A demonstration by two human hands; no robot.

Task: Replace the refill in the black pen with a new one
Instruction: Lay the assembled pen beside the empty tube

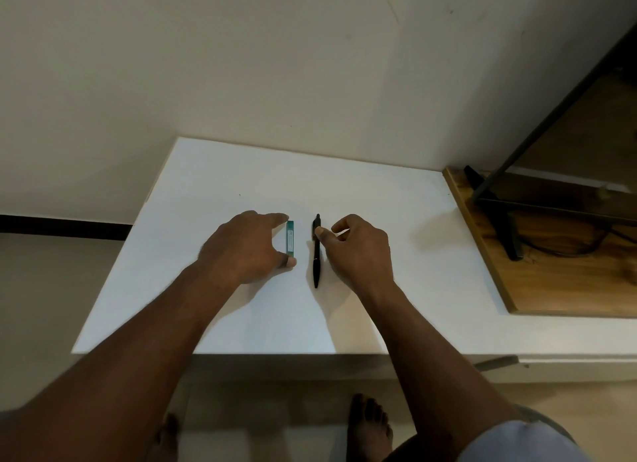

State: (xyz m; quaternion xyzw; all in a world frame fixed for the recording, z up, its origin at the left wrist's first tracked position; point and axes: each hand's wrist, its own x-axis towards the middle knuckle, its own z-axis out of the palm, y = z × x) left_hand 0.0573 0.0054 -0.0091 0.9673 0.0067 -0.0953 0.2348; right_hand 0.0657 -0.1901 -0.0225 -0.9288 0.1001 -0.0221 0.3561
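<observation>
We stand at a white table (241,323) whose bare top spreads wide beneath and beyond our fingers, with its near edge well back from them toward our body and its far edge at the wall ahead. Out past our right knuckles lies a wooden board (551,282) carrying a dark metal stand (499,216), well apart from the work. Our left hand (241,251) spans the green refill pack (290,238), forefinger at its far end and thumb at its near end, the fingers spread and touching or just beside it but not yet closed; we judge this brackets the pack for a lengthwise pinch. Our right hand (358,251) curls loosely, thumb tip touching or just beside the upper barrel of the black pen (316,251), the other fingers bent clear, so nothing is clamped. The pen lies flat between our two thumbs, parallel to the pack and just beside it, probably laid so each hand takes one item. Nothing is opened yet. There is free room on every side of the fingers for lifting and twisting the barrel apart.
</observation>
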